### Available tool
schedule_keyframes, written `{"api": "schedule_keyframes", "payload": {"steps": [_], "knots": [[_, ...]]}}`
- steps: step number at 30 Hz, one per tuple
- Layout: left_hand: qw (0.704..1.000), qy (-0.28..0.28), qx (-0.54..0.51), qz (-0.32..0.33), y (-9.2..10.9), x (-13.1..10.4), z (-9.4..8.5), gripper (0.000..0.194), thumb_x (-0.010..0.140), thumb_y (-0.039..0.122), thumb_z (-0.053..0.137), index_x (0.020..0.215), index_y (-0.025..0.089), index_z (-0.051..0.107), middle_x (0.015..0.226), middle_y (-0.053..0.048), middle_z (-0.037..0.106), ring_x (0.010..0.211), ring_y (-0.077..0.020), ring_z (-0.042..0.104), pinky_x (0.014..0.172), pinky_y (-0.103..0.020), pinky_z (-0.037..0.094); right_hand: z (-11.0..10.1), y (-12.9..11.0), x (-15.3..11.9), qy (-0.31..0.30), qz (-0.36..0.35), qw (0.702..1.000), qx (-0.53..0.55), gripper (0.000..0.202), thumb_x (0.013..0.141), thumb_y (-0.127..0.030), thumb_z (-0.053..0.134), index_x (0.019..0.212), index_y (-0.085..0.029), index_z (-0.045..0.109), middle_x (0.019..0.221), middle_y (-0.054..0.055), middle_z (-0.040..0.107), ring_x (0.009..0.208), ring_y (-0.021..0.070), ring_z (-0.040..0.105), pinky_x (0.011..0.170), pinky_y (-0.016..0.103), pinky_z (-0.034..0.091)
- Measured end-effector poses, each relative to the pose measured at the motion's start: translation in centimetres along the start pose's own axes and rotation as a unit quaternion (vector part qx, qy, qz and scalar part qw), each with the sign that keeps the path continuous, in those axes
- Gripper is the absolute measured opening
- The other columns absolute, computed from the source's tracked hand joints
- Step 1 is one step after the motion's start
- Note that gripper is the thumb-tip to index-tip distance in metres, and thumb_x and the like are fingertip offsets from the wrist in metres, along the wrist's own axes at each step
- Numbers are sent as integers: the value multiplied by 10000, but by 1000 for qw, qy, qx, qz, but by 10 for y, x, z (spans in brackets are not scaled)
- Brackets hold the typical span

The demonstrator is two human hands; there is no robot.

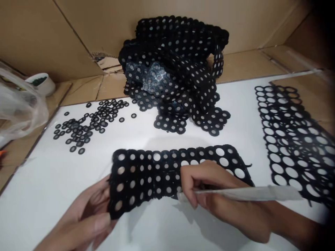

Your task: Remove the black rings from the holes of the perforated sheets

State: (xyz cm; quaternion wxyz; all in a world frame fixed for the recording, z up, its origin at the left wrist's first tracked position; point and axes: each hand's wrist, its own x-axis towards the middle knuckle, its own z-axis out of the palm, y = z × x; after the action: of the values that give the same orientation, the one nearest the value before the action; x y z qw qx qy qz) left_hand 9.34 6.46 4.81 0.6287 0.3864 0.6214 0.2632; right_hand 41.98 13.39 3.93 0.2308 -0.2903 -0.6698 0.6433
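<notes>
A black sheet of joined rings [133, 179] spans the space between my hands, its left end lifted off the white surface. My left hand [89, 216] pinches that left end between thumb and fingers. Most holes in the sheet are small and pale; some toward the right are larger and show white. My right hand [206, 188] grips a slim, whitish pen-like tool [243, 194]. Its front end meets the sheet's lower edge near the middle, partly covered by my fingers. What the tip does there is too blurred to tell.
Loose black rings [81, 130] lie scattered at the left. A heap of black ringed sheets [178, 69] stands at the back against cardboard [248, 24]. More large-holed black sheets [285, 139] lie at the right. A white cup [43, 85] and plastic bag [23, 104] sit far left.
</notes>
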Motion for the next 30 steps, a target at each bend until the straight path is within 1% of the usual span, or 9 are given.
{"api": "schedule_keyframes", "payload": {"steps": [3, 5, 8, 12, 16, 19, 21, 24, 30], "knots": [[998, 34, 45, -34, -5, -9, 29, 473, 676, 625, 952, 870, 240, 756, 674, -11, 683, 458, -127, 536, 423, -242, 453, -1, 3, 0, 6, -5, 999, 40, 151, 821, -74, 510, 794, -203, 584, 752, -36, 611, 686, 125, 546, 639, 246, 393], [988, 72, 123, -60, 0, -8, 50, 566, 743, 678, 899, 641, 210, 598, 533, 17, 569, 379, -87, 444, 390, -216, 369, -1, 4, 0, 19, -6, 998, 67, 136, 831, -96, 516, 805, -203, 597, 732, -40, 592, 679, 124, 542, 629, 242, 392], [965, 135, 215, -68, 10, -2, 73, 720, 821, 786, 779, 507, 216, 471, 414, 12, 480, 350, -105, 442, 393, -228, 365, 1, 5, 1, 40, -11, 995, 88, 104, 829, -131, 532, 808, -201, 606, 701, -48, 565, 659, 122, 530, 608, 239, 381], [960, 157, 227, -49, 15, 2, 84, 705, 831, 818, 743, 521, 216, 549, 417, -18, 560, 390, -143, 537, 467, -251, 472, 2, 5, 4, 32, -25, 996, 73, 112, 752, -111, 501, 714, -200, 557, 711, -38, 581, 648, 120, 499, 576, 243, 347], [974, 105, 166, -111, 22, 3, 85, 543, 854, 732, 768, 804, 192, 743, 437, -18, 631, 374, -172, 561, 449, -261, 460, 0, 2, 4, 26, -27, 998, 55, 134, 746, -93, 485, 682, -202, 529, 693, -38, 560, 662, 129, 496, 592, 255, 343], [978, 75, 140, -136, 30, 5, 84, 447, 864, 620, 812, 900, 176, 770, 491, -33, 694, 391, -185, 603, 490, -271, 491, 0, 1, 3, 21, -14, 998, 51, 135, 766, -99, 486, 694, -207, 523, 698, -35, 564, 668, 139, 512, 600, 265, 350], [978, 71, 143, -138, 34, 7, 84, 445, 873, 622, 807, 910, 179, 779, 540, -42, 733, 421, -194, 636, 522, -278, 510, 0, 2, 2, 24, -12, 998, 54, 125, 783, -116, 503, 707, -209, 536, 691, -35, 570, 660, 142, 518, 594, 265, 355], [978, 66, 157, -119, 37, 8, 84, 518, 891, 718, 748, 873, 202, 795, 565, -36, 746, 477, -212, 676, 576, -298, 549, 3, 4, 2, 42, -13, 998, 42, 110, 809, -129, 526, 745, -210, 564, 700, -38, 594, 662, 142, 530, 592, 259, 367], [976, 58, 169, -122, 30, 6, 82, 602, 926, 798, 657, 791, 226, 788, 526, -16, 704, 507, -209, 692, 658, -307, 592, 8, 1, 3, 62, 40, 996, -49, 163, 803, -64, 525, 801, -219, 575, 743, -33, 636, 703, 156, 563, 614, 255, 389]]}}
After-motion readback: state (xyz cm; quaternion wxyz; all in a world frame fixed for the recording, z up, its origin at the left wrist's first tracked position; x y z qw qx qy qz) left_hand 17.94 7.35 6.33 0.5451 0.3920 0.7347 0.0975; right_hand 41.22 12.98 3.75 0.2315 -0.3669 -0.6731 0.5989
